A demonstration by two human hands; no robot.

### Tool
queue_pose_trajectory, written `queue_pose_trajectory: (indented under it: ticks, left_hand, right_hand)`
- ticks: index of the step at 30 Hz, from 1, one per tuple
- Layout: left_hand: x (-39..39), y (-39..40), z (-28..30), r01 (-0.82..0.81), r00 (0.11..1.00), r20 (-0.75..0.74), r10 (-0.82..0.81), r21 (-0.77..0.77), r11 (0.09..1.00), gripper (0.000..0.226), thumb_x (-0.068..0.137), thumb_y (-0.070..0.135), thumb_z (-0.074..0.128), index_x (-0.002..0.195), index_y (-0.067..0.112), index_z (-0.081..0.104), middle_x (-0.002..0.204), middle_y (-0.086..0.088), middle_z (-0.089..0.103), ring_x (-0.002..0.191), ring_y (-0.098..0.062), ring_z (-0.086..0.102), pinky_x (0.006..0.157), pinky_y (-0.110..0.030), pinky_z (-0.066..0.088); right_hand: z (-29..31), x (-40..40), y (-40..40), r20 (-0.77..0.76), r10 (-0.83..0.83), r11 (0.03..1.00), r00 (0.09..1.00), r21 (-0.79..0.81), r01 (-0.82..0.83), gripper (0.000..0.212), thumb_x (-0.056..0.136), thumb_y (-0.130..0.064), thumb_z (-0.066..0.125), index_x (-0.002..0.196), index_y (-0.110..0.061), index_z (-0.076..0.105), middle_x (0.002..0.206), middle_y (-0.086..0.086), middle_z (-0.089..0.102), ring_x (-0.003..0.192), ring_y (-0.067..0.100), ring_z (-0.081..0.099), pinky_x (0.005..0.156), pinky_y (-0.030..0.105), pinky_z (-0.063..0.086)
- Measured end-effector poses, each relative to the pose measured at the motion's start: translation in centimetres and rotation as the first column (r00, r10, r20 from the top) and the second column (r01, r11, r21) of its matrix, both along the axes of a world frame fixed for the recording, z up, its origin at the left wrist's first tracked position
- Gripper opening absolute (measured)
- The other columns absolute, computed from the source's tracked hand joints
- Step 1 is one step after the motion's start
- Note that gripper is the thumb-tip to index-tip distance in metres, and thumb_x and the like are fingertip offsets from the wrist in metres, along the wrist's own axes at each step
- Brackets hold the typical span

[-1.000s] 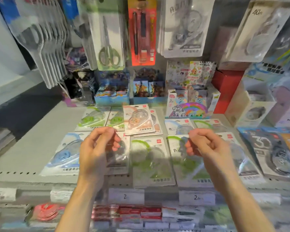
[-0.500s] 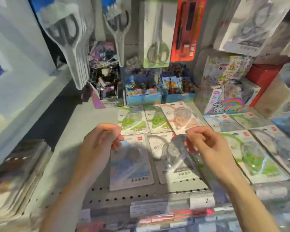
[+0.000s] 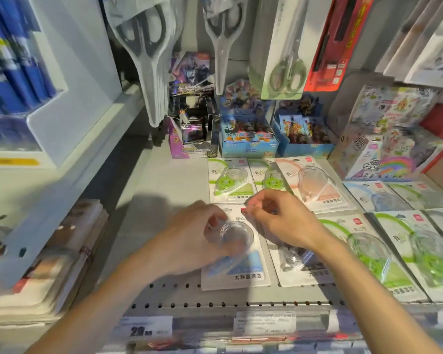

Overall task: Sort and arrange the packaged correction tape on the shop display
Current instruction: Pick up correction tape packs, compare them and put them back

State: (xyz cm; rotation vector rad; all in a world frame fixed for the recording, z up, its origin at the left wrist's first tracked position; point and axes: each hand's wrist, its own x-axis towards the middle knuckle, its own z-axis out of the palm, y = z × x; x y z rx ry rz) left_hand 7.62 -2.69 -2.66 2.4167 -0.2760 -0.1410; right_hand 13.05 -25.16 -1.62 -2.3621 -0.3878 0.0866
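A blue correction tape pack (image 3: 241, 269) lies at the front left of the grey shelf (image 3: 164, 190). My left hand (image 3: 189, 241) grips its left edge, fingers curled beside the clear blister. My right hand (image 3: 281, 221) pinches the pack's top right corner by the red logo. Another pack (image 3: 297, 267) lies partly hidden under my right wrist. Two green packs (image 3: 225, 180) and a pink pack (image 3: 317, 185) lie in the row behind. Further green packs (image 3: 374, 254) fill the front right, and a pale blue pack (image 3: 376, 198) sits behind them.
Boxed trading cards (image 3: 246, 134) stand along the back of the shelf, with packaged scissors (image 3: 149, 47) hanging above them. A pony sticker box (image 3: 384, 154) stands at the back right. A stack of flat items (image 3: 62, 256) sits on the lower shelf at left. Price tags (image 3: 146, 328) line the front rail.
Both hands have dropped from mid-air onto the blue pack at the front left. The view has swung left and closer to the shelf.
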Motion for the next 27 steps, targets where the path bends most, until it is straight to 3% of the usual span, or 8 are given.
queue_pose_trajectory:
  ticks: [2, 5, 9, 12, 16, 20, 23, 27]
  left_hand:
    - [-0.2, -0.8, -0.2, 0.049, 0.998, 0.036, -0.054, 0.133, 0.99, 0.087, 0.053, 0.093, 0.062, 0.121, 0.039, 0.056, 0.107, 0.026, 0.047, 0.099, 0.002, 0.05, 0.091, -0.026, 0.048]
    - [0.0, -0.7, -0.4, 0.043, 0.997, 0.056, -0.052, 0.159, 0.986, 0.086, 0.058, 0.082, 0.067, 0.128, 0.034, 0.055, 0.11, 0.021, 0.044, 0.106, -0.005, 0.047, 0.096, -0.029, 0.046]
    - [-0.1, -0.5, -0.8, 0.031, 0.993, 0.105, -0.054, 0.211, 0.977, 0.083, 0.063, 0.076, 0.065, 0.131, 0.032, 0.054, 0.122, 0.014, 0.045, 0.118, -0.007, 0.045, 0.102, -0.031, 0.045]
    - [-0.2, -1.0, -0.4, 0.007, 0.988, 0.148, -0.04, 0.221, 0.975, 0.08, 0.056, 0.082, 0.063, 0.12, 0.034, 0.059, 0.117, 0.014, 0.051, 0.11, -0.007, 0.048, 0.095, -0.03, 0.048]
    - [-0.5, -0.2, -0.1, 0.019, 0.984, 0.175, -0.042, 0.132, 0.991, 0.054, 0.064, 0.069, 0.075, 0.102, 0.032, 0.065, 0.107, 0.018, 0.053, 0.099, -0.005, 0.052, 0.083, -0.019, 0.046]
    - [-0.8, 1.3, 0.2, -0.028, 0.974, 0.224, 0.026, 0.004, 1.0, 0.064, 0.065, 0.07, 0.077, 0.116, 0.036, 0.061, 0.11, 0.026, 0.049, 0.098, 0.004, 0.051, 0.074, -0.01, 0.039]
    - [-0.6, 1.3, 1.0, -0.044, 0.953, 0.295, 0.064, -0.075, 0.996, 0.067, 0.067, 0.054, 0.087, 0.124, 0.03, 0.062, 0.116, 0.022, 0.049, 0.103, 0.004, 0.049, 0.086, -0.016, 0.043]
    - [-0.1, 1.2, 1.6, -0.013, 0.919, 0.392, 0.051, -0.099, 0.995, 0.072, 0.067, 0.046, 0.092, 0.13, 0.022, 0.064, 0.13, 0.01, 0.049, 0.121, -0.003, 0.045, 0.1, -0.021, 0.043]
  right_hand:
    - [-0.3, 0.2, -0.1, -0.002, -0.018, 0.999, 1.0, 0.03, 0.018, 0.005, 0.095, -0.03, 0.068, 0.095, -0.03, 0.073, 0.086, -0.014, 0.077, 0.079, 0.002, 0.071, 0.08, 0.031, 0.058]
    - [-0.5, 0.1, -0.3, -0.003, -0.022, 0.999, 1.0, 0.04, 0.023, 0.009, 0.096, -0.025, 0.067, 0.094, -0.031, 0.072, 0.085, -0.019, 0.076, 0.079, -0.003, 0.069, 0.074, 0.02, 0.053]
    - [-0.5, -0.2, -0.3, -0.013, -0.027, 0.999, 1.0, 0.024, 0.027, 0.012, 0.097, -0.023, 0.066, 0.091, -0.033, 0.071, 0.083, -0.013, 0.076, 0.075, 0.001, 0.069, 0.073, 0.023, 0.055]
    - [-0.4, -0.5, -0.2, -0.036, -0.036, 0.999, 0.999, 0.032, 0.037, 0.011, 0.097, -0.025, 0.065, 0.093, -0.033, 0.072, 0.085, -0.01, 0.077, 0.075, 0.004, 0.07, 0.075, 0.028, 0.057]
    - [-0.2, -0.9, -0.1, -0.058, -0.052, 0.996, 0.997, 0.074, 0.056, 0.003, 0.096, -0.031, 0.069, 0.097, -0.03, 0.072, 0.087, -0.01, 0.077, 0.076, 0.001, 0.07, 0.076, 0.025, 0.056]
    - [0.3, -1.3, 0.5, -0.118, -0.101, 0.97, 0.988, 0.208, 0.124, 0.025, 0.094, -0.045, 0.072, 0.114, -0.03, 0.067, 0.078, -0.011, 0.071, 0.072, -0.003, 0.066, 0.074, 0.02, 0.053]
    - [1.4, -1.3, 1.7, -0.261, -0.037, 0.908, 0.965, 0.395, 0.141, 0.026, 0.098, -0.035, 0.069, 0.108, -0.011, 0.066, 0.067, -0.006, 0.062, 0.064, 0.006, 0.064, 0.08, 0.039, 0.061]
    - [2.5, -1.4, 2.8, -0.32, 0.005, 0.814, 0.948, 0.552, 0.182, 0.024, 0.102, -0.018, 0.065, 0.091, 0.002, 0.06, 0.079, 0.015, 0.059, 0.074, 0.025, 0.059, 0.076, 0.04, 0.058]
